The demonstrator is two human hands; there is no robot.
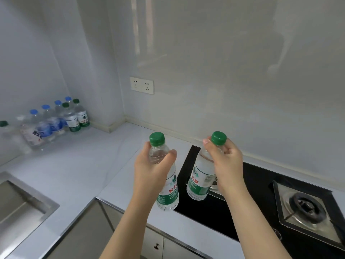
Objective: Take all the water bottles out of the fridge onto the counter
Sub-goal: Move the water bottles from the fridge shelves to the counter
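My left hand (152, 168) grips the neck of a green-capped water bottle (169, 191), held upright above the counter's front edge. My right hand (226, 165) grips a second green-capped bottle (200, 181) just below its cap, hanging over the left side of the black stove. Both bottles have green-and-white labels. Several more water bottles (54, 120), with blue and green caps, stand in a group at the back left corner of the white counter (78, 165). The fridge is not in view.
A black glass gas stove (261, 212) with a burner (306, 208) fills the right. A steel sink (20, 200) lies at the lower left. A double wall socket (141, 85) sits on the back wall. Cabinet doors with a small handle (156, 246) are below.
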